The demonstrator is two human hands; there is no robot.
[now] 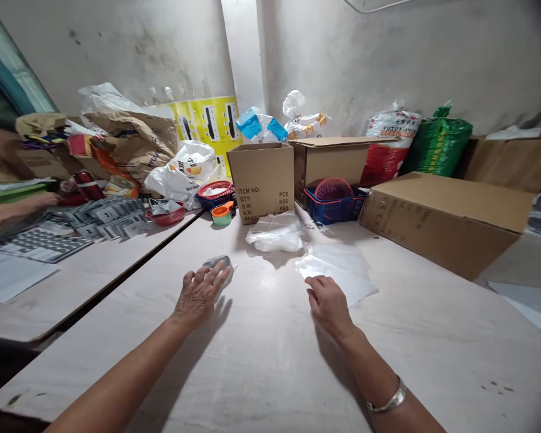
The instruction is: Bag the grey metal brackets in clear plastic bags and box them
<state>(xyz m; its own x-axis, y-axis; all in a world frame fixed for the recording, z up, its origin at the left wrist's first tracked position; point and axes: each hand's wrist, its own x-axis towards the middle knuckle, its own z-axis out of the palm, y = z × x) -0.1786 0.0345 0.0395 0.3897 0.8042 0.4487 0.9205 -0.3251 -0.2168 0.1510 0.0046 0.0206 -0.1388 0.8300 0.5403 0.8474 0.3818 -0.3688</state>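
My left hand (201, 293) lies on the pale wooden table (270, 361) with its fingers stretched out, the fingertips resting on a small clear plastic packet (220, 262). My right hand (328, 300) rests knuckles up at the near edge of a stack of flat clear plastic bags (338, 267). Its fingers are curled down onto the stack's corner, and whether they pinch a bag is hidden. A silver bangle (390, 402) sits on my right wrist. A crumpled clear bag with white contents (276, 236) lies just beyond both hands.
A brown carton marked "ITEM NO" (262, 180) stands behind, with a blue basket (333, 207) and a long closed carton (446, 219) to the right. Small baskets and grey packets (103, 219) cover the left table, where another person's arm (13, 210) reaches in.
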